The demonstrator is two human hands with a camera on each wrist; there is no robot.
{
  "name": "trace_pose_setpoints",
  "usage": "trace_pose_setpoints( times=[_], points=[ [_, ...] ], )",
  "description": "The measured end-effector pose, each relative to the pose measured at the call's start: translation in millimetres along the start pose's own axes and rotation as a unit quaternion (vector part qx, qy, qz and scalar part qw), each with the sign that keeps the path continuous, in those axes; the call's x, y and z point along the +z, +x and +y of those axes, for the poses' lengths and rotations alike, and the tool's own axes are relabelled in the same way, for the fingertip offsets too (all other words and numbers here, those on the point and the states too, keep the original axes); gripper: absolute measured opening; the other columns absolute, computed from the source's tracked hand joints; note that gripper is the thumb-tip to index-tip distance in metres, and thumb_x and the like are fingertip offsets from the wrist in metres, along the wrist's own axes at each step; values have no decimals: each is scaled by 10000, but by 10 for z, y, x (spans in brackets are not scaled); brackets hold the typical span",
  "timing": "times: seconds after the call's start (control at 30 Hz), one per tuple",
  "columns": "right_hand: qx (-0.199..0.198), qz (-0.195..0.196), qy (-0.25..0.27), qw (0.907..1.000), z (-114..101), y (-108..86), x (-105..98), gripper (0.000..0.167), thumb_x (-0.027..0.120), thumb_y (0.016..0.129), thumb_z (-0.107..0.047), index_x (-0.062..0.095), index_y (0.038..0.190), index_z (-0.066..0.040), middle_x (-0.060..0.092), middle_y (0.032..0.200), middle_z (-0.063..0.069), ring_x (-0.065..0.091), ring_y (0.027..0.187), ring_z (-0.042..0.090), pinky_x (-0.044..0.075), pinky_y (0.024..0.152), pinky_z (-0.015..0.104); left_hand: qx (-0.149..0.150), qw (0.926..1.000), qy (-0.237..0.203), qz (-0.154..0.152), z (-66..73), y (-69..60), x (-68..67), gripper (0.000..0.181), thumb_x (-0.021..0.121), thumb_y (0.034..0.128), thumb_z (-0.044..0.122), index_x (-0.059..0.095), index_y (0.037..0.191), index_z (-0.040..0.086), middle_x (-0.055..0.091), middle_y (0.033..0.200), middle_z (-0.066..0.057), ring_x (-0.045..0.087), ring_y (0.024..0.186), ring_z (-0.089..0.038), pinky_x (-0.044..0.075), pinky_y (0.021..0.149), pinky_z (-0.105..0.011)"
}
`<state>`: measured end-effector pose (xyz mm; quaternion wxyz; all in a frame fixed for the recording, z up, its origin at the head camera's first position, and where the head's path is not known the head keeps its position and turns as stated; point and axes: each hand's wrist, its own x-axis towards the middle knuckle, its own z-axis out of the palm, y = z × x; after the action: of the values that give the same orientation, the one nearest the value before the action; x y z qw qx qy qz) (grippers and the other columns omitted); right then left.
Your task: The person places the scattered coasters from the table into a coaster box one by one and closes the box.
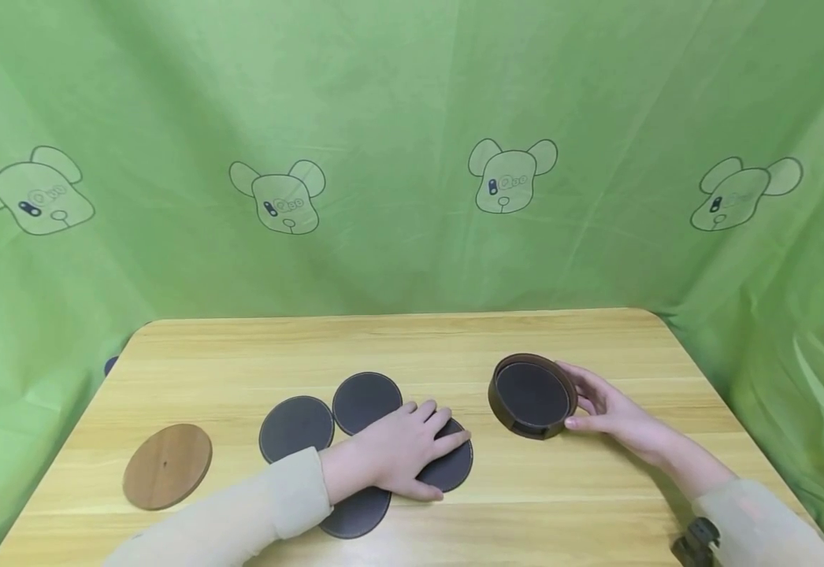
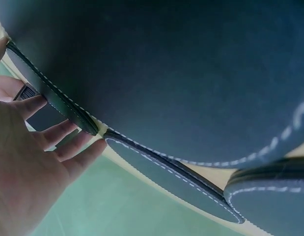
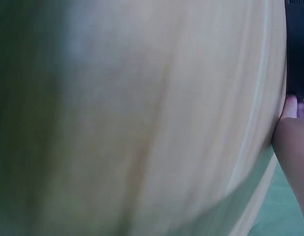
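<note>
In the head view, my left hand [image 1: 405,449] rests spread over a round black coaster [image 1: 454,468] on the table, fingers nearly straight. The left wrist view shows the left hand's fingertips [image 2: 83,147] at that coaster's stitched edge [image 2: 68,105]. My right hand [image 1: 614,413] grips the right side of a round dark brown coaster holder [image 1: 500,405], thumb in front and fingers partly hidden behind the wall. A black disc [image 1: 531,394] shows inside the holder, which has a notch in front. The right wrist view catches only the holder's dark side [image 3: 297,54].
More black coasters lie left of my left hand: one at the back [image 1: 365,402], one at the left [image 1: 295,429], one in front [image 1: 358,516] partly under the forearm. A brown wooden disc [image 1: 167,466] lies at the table's left. Green curtains [image 1: 398,260] surround the wooden table [image 1: 447,342].
</note>
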<state>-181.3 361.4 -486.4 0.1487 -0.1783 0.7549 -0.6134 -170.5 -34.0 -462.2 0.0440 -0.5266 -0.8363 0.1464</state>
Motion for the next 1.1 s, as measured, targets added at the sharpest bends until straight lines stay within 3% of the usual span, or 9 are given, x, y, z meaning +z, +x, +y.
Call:
trace_pose_setpoints(
  times=[0.7,1.1],
  points=[
    [3,-20,-63,10000,-8,0,-2,883,679,945,87,144,1647,95,456,1513,-278,539,1320,-113,397,1064,67,41,9999,-119,-51,-19,57,-29,897,576,888,771,400,1627,293,527,1474,-37,531,1300,-225,488,1080,-335],
    [14,-23,-55,10000,-41,0,8,881,675,951,77,141,1652,88,462,1519,-266,532,1324,-110,386,1065,66,-56,9985,-249,483,-112,161,-149,901,614,860,734,427,1612,274,535,1453,-55,535,1268,-220,495,1077,-345]
  ],
)
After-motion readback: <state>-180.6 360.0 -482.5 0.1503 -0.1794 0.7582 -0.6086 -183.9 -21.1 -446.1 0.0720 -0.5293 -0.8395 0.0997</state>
